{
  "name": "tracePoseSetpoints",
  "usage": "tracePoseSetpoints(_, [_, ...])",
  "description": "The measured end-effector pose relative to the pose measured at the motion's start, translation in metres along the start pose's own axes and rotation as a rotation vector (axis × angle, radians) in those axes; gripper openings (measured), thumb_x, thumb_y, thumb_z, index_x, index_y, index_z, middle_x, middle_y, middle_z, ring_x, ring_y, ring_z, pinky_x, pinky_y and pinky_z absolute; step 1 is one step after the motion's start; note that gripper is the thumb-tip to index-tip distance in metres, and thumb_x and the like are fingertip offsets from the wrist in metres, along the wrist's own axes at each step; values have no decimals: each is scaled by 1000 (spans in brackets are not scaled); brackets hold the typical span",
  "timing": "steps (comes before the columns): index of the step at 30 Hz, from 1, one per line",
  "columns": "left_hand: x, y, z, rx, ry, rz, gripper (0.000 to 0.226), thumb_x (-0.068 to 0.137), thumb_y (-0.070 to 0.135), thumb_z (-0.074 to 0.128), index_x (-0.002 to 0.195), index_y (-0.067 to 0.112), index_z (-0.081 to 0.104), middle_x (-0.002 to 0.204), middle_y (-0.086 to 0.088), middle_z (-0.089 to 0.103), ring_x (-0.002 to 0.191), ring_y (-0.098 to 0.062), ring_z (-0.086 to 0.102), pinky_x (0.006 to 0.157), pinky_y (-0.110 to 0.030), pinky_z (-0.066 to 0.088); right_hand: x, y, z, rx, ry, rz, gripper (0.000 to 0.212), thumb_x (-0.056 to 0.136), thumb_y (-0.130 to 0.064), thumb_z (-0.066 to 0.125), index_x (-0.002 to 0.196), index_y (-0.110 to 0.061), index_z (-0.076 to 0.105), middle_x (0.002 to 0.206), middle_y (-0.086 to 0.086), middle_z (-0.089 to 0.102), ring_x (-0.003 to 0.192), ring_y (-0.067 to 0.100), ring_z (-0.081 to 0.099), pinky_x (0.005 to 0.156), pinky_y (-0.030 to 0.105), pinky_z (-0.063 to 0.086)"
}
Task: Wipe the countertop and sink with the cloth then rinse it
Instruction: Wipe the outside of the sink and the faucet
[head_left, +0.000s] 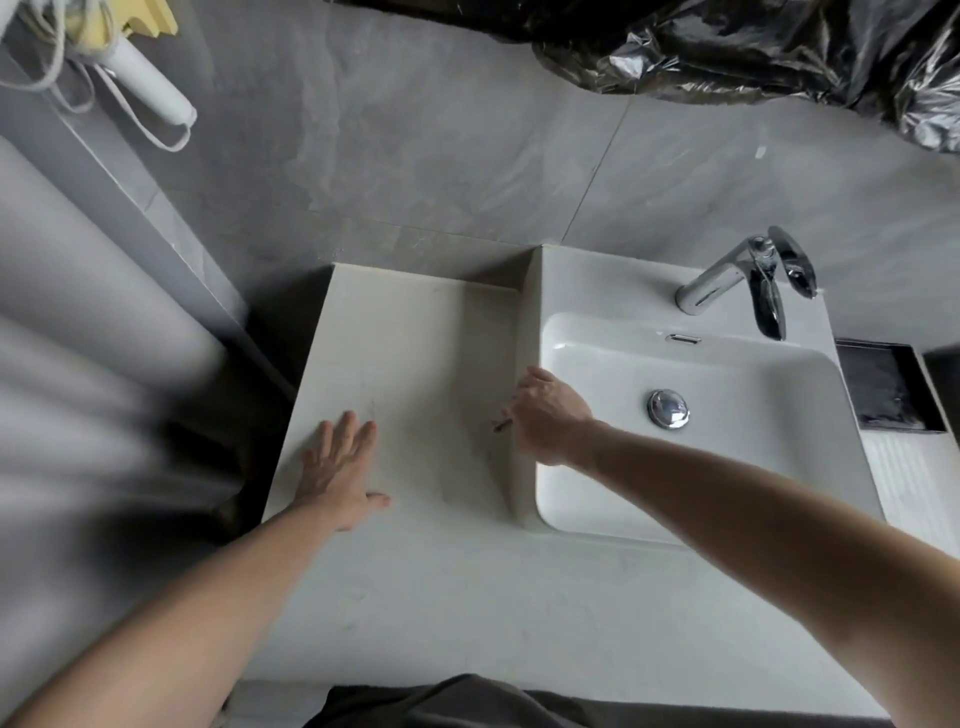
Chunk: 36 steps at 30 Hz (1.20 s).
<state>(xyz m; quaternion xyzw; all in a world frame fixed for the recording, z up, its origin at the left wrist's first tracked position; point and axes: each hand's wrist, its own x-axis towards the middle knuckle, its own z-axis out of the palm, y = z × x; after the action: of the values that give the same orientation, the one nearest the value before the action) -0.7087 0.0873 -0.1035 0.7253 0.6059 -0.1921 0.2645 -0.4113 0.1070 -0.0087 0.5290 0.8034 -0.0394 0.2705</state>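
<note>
A pale stone countertop runs along the front and left of a white raised sink. My left hand lies flat on the countertop with its fingers spread and holds nothing. My right hand is curled over the sink's left rim, pressing against its outer wall. A small dark-red edge of the cloth pokes out at that hand's left side; the rest of it is hidden under the hand. The basin holds a chrome drain plug.
A chrome faucet stands on the sink's back rim. There is a black tray to the right of the sink. Crumpled black plastic hangs at the top right. A white corded device hangs at the top left.
</note>
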Motion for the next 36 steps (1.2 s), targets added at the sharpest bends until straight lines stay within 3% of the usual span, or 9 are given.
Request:
tracePoseSetpoints(3, [-6,6,0,9,-24,-6,103,90,56,61,162,29,-7,168,0,-24,154,-35,-18,126,-49,10,-13,-16,7,36,18,-13,31,90,-18,53,108,-21,77,109,2,76,117,20,61,120,32,21])
tracePoseSetpoints(7, [-14,14,-9,12,-42,-4,91,95,42,60,162,23,1,169,-4,-17,156,-35,-10,125,-44,15,-59,-57,31,224,4,-81,25,88,-16,57,99,-23,79,105,-3,76,110,19,62,108,30,36])
tracePoseSetpoints(12, [-17,45,-27,-80,4,70,68,92,33,57,155,22,34,169,-4,15,155,-24,16,122,-38,27,-119,-102,60,340,-22,-100,38,86,-9,53,111,-28,74,107,-2,75,104,26,65,95,41,49])
tracePoseSetpoints(15, [-21,86,-36,-284,40,143,60,96,33,59,152,17,44,161,-6,38,148,-22,36,119,-31,29,-158,-105,77,637,-18,178,42,93,-10,41,119,-29,67,117,1,73,104,30,68,89,37,47])
tracePoseSetpoints(17, [-26,117,-41,-416,40,165,58,98,37,57,152,19,45,156,-6,47,143,-24,44,115,-30,34,-175,-100,91,938,-7,555,23,100,-18,41,103,-24,63,106,5,73,94,32,68,76,38,48])
tracePoseSetpoints(21, [-35,169,-49,-570,-51,194,66,101,42,50,159,18,29,163,-5,34,149,-24,35,120,-33,28,-173,-85,94,1974,143,1172,26,98,-5,36,88,-8,60,68,11,54,48,25,52,41,27,46])
tracePoseSetpoints(25, [-45,205,-50,-540,-92,196,55,100,29,50,150,11,39,156,-9,44,140,-28,44,109,-31,36,-149,-88,81,2616,370,1282,46,81,15,16,84,-1,59,63,10,46,35,18,42,63,39,55])
tracePoseSetpoints(31, [-51,215,-45,-415,-41,185,52,99,23,49,148,11,37,153,-10,46,136,-32,47,106,-32,40,-131,-100,82,2823,524,1344,44,83,18,15,90,3,55,67,15,50,43,25,47,47,30,56])
tracePoseSetpoints(36, [-49,215,-47,-411,-19,193,42,96,24,57,135,10,50,142,-12,56,127,-32,55,101,-34,46,-161,-67,121,2723,751,1732,42,98,7,24,101,-18,57,56,10,60,31,22,56,60,34,55])
